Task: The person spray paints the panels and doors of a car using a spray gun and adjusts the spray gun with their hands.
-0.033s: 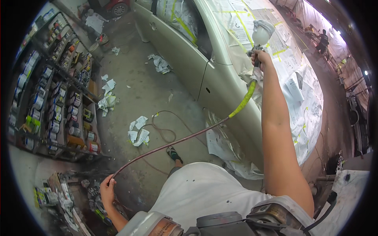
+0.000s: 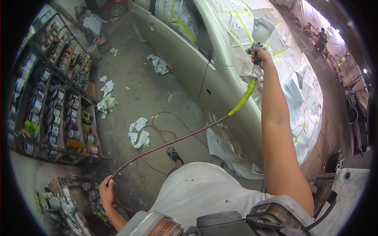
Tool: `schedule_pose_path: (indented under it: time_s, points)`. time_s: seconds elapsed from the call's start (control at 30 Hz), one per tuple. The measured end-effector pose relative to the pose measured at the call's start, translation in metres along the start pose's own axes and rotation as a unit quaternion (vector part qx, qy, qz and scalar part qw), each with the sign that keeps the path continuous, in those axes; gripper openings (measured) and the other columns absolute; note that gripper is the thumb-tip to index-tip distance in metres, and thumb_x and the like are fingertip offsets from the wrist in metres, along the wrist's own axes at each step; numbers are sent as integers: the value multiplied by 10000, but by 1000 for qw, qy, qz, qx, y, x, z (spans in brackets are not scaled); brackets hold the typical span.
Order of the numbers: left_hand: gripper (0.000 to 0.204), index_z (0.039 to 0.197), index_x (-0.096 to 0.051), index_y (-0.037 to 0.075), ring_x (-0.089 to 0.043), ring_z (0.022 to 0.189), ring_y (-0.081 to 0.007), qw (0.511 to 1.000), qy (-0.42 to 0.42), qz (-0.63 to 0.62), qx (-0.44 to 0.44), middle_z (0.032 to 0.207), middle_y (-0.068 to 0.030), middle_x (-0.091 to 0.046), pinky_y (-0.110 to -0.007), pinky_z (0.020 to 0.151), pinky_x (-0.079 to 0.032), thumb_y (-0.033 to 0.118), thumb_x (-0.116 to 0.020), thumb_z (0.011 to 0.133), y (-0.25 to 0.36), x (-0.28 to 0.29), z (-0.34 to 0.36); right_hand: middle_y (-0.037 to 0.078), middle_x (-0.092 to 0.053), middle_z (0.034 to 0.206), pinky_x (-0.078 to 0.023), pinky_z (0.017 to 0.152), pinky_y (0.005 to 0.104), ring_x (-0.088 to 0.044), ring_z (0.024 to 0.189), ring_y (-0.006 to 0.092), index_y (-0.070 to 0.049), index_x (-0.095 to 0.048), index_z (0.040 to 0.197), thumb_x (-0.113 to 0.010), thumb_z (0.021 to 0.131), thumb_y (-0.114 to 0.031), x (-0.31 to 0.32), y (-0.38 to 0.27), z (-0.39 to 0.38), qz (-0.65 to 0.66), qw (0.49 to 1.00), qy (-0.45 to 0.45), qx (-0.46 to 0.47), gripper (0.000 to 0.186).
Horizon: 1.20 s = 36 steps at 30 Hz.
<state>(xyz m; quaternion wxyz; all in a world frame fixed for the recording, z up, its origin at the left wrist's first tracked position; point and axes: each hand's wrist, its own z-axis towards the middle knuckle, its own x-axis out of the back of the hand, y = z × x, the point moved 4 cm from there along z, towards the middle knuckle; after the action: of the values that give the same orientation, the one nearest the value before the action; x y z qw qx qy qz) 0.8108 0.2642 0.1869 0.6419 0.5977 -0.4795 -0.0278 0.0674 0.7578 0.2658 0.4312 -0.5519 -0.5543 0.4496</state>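
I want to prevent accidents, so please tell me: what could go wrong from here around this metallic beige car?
The dark red flexible hose, held in the left hand, passes in front of the car and might swing and rub against it.
The torn white paper scraps on the grey floor near the sandalled foot could cause a slip.
The raised flap of white masking paper could lift further.
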Motion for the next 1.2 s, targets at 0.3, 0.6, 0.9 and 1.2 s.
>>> schedule_pose_path:
  time_s: [0.3, 0.6, 0.9, 1.2]
  points:
    - [283, 1120, -646, -40, -524, 723, -89, 999, -35, 7, -1, 776, -22, -612, -231, 681, -417, 136, -586, 908, 62, 52, 177, 68, -603, 739, -532, 476, 298, -591, 564, 158, -21, -548, 1016, -551, 955, -185, -86, -109, 100, 63, 997, 0, 40, 176]
    - [322, 1127, -651, -30, -473, 676, -59, 996, -11, -59, -63, 763, 7, -588, -214, 594, -360, 220, -621, 927, 160, 75, 323, 71, -568, 707, -536, 466, 319, -582, 549, 177, -48, -473, 1048, -544, 975, -231, -200, -258, 246, 85, 990, -29, 106, 209]
    - [390, 1168, -644, -16, -396, 629, -24, 998, 36, -15, -58, 763, 7, -592, -203, 545, -295, 295, -628, 933, 252, 71, 445, 104, -586, 773, -560, 458, 314, -607, 566, 185, -35, -445, 1066, -549, 956, -151, -359, -383, 442, 102, 978, -75, 163, 190]
    - [384, 1136, -649, -32, -437, 683, -44, 995, 73, -30, -62, 795, 8, -593, -204, 607, -327, 291, -635, 929, 331, 47, 519, 130, -604, 785, -573, 500, 342, -622, 607, 227, -10, -492, 1106, -533, 970, -165, -470, -445, 566, 138, 963, -114, 201, 211]
